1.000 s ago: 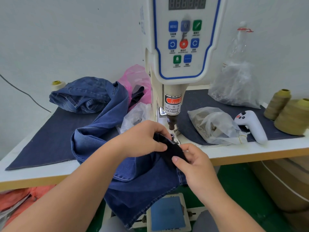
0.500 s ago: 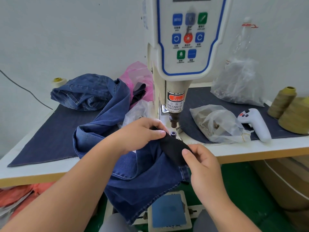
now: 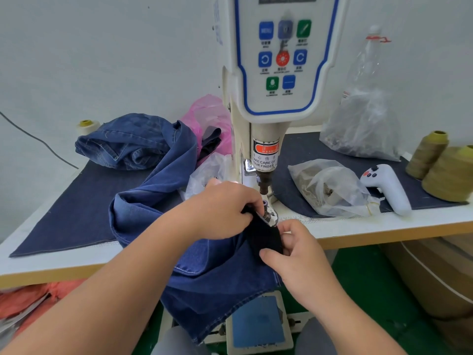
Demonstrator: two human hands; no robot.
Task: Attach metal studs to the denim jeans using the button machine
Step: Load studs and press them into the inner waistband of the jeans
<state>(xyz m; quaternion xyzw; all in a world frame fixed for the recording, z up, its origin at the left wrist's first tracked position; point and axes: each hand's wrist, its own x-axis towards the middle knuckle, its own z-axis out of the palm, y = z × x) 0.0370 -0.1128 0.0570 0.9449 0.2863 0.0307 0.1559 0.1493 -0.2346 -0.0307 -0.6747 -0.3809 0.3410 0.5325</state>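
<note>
Blue denim jeans (image 3: 158,190) trail from a heap at the back left across the table and hang over its front edge. My left hand (image 3: 225,210) grips a dark fold of the jeans (image 3: 266,237) just in front of the button machine's (image 3: 279,73) lower die (image 3: 267,212). My right hand (image 3: 299,254) pinches the same dark fold from the lower right, thumb on top. The machine's punch (image 3: 263,184) hangs above the die with a gap between them. A clear bag of metal studs (image 3: 330,190) lies to the right of the machine.
A dark denim mat (image 3: 76,208) covers the white table. A white handheld controller (image 3: 389,188), olive thread cones (image 3: 445,167) and a larger clear bag (image 3: 363,124) sit at the right. Pink plastic (image 3: 210,114) lies behind the jeans. A blue foot pedal (image 3: 258,324) is on the floor below.
Both hands have drawn the dark fold slightly back and down from the die, so the die's top now shows. My right thumb has slid lower on the fabric.
</note>
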